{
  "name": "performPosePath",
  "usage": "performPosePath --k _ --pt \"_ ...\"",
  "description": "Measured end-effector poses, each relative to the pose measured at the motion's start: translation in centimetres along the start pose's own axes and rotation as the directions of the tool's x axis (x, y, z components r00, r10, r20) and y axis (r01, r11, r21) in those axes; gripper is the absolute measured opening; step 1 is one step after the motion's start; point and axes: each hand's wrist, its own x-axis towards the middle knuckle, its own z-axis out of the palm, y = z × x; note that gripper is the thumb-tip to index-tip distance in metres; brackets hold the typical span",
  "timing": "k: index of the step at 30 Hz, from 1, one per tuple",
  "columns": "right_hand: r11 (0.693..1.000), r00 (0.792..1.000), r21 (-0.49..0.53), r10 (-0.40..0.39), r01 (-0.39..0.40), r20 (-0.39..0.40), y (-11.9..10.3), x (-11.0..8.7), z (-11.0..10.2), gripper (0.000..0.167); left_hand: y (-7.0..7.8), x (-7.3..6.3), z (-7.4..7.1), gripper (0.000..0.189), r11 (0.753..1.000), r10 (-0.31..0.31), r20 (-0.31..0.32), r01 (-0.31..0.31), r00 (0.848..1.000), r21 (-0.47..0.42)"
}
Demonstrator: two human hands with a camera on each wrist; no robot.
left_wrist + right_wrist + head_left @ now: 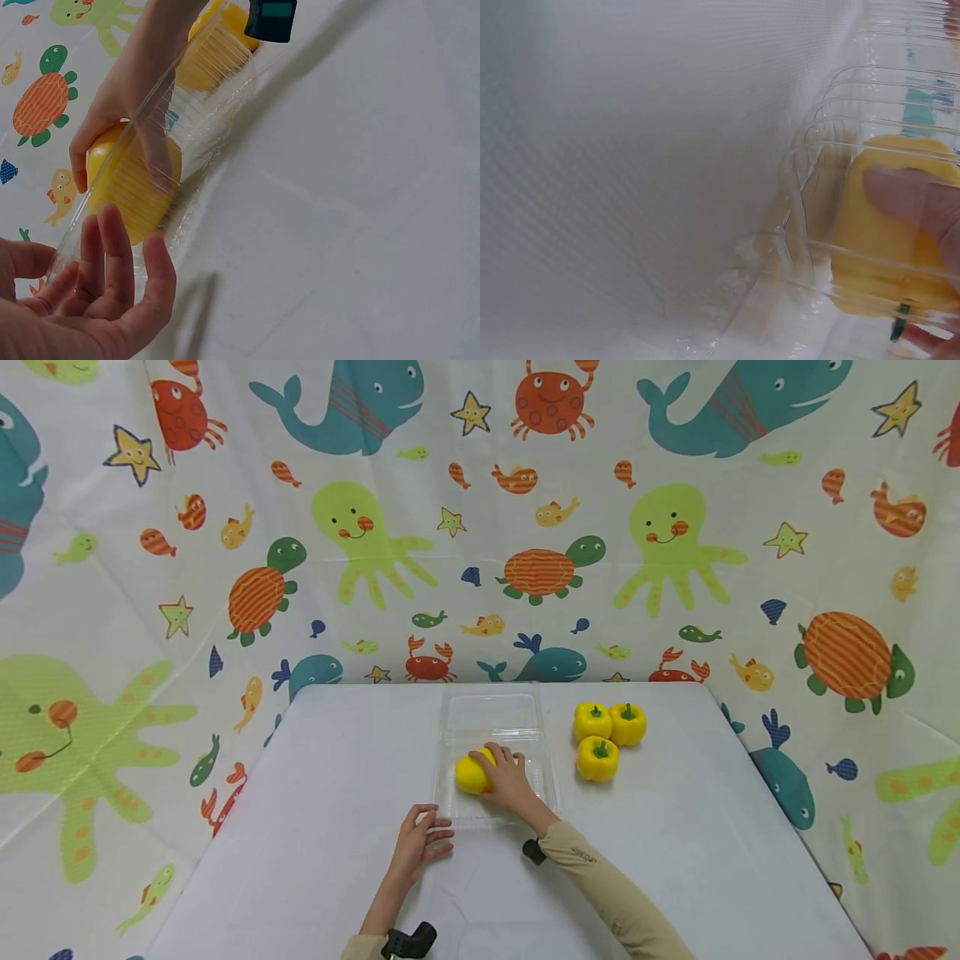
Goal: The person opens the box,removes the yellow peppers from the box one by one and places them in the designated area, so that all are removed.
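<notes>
A clear hinged plastic container (545, 793) lies with its lid (491, 706) folded back, away from the person. Inside its near half, my right hand (512, 783) grips a yellow bell pepper (471, 776) from above. The pepper lies on its side, its green stem (900, 322) showing low in the right wrist view. At the container's front left corner is my left hand (422, 843), its thumb and index finger pinching the edge while the other fingers (116, 255) stay loosely spread. Seen through the ribbed wall in the left wrist view, the pepper (124, 187) sits between thumb and fingers.
Three more yellow bell peppers (597, 759) stand grouped on the white table (675, 843), right of the container, stems up. A cloth with sea animals (480, 568) hangs behind and beside the table. Each wrist carries a small dark camera (408, 941).
</notes>
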Motion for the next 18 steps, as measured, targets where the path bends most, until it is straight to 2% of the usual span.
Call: performPosePath --k 18 --pt "0.999 0.997 0.034 -0.029 0.031 -0.065 0.6 -1.1 -0.8 0.071 -0.1 0.1 0.1 0.035 1.000 0.010 0.001 -0.010 1.000 -0.009"
